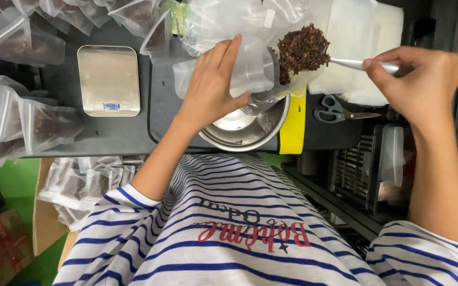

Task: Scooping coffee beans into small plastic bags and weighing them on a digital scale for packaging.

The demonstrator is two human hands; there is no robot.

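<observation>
My left hand [214, 80] holds a small clear plastic pouch [250, 66] by its side, mouth turned to the right. My right hand [419, 85] grips the handle of a metal spoon [356, 64] heaped with dark brown dried spice [302, 48], and the heap sits right at the pouch's mouth. A round steel bowl [242, 132] rests just below the pouch at the table's near edge.
A flat steel kitchen scale [108, 79] lies to the left on the dark table [117, 132]. Filled clear pouches [27, 124] crowd the left side and back. Scissors [337, 110] lie to the right, and a cardboard box of pouches [80, 185] sits below left.
</observation>
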